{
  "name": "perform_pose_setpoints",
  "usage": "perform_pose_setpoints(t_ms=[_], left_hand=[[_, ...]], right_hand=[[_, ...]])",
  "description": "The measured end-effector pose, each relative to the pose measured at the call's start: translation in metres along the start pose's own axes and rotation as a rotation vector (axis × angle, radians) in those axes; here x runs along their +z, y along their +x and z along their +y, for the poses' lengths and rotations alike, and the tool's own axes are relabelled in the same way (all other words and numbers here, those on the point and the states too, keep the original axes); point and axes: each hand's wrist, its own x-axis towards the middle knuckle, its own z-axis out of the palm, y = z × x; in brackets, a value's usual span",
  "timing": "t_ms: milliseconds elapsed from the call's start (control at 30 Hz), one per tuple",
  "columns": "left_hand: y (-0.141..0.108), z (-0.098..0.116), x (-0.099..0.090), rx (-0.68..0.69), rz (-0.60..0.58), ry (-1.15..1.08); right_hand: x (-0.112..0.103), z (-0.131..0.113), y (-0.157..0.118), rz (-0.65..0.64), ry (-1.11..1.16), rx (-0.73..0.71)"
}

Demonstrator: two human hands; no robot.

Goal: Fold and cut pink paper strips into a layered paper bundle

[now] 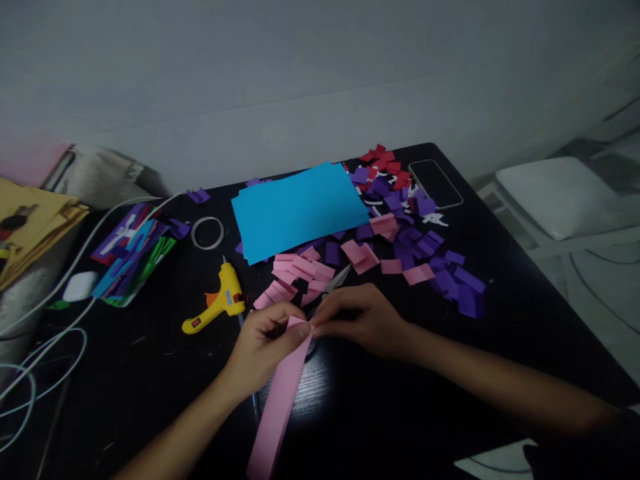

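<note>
A long pink paper strip point(280, 407) slants down toward the front of the black table. My left hand point(265, 343) grips its upper end, thumb on top. At the strip's top corner, my right hand point(363, 319) pinches the paper edge between thumb and fingertips. A pair of scissors point(337, 279) lies just behind the hands, blades pointing back right, its handles partly hidden by the fingers and strip. Small pink paper pieces point(303, 268) are heaped beyond the left hand, some with creases. To the left lies a yellow glue gun point(225, 300).
Blue sheets point(300, 210) lie at the back. Purple pieces point(470, 300), red pieces point(383, 160) and a phone point(435, 183) are on the right. A tape ring point(207, 233), coloured strips point(135, 247), a white case point(80, 287) and cables point(65, 363) occupy the left. A white chair point(555, 193) stands beyond the table.
</note>
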Motion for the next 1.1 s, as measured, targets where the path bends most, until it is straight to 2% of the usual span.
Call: perform_pose_setpoints(t_ms=[500, 867, 1100], left_hand=[[0.0009, 0.0009, -0.0005, 0.009, 0.006, 0.022], [0.0004, 0.001, -0.0007, 0.026, 0.013, 0.056], [0.0004, 0.0008, -0.002, 0.027, 0.013, 0.069]], right_hand=[[-0.0009, -0.0003, -0.001, -0.005, -0.013, -0.001], [-0.0025, -0.0028, 0.0019, -0.018, -0.03, -0.073], [-0.0022, -0.0029, 0.0013, -0.017, -0.051, -0.055]])
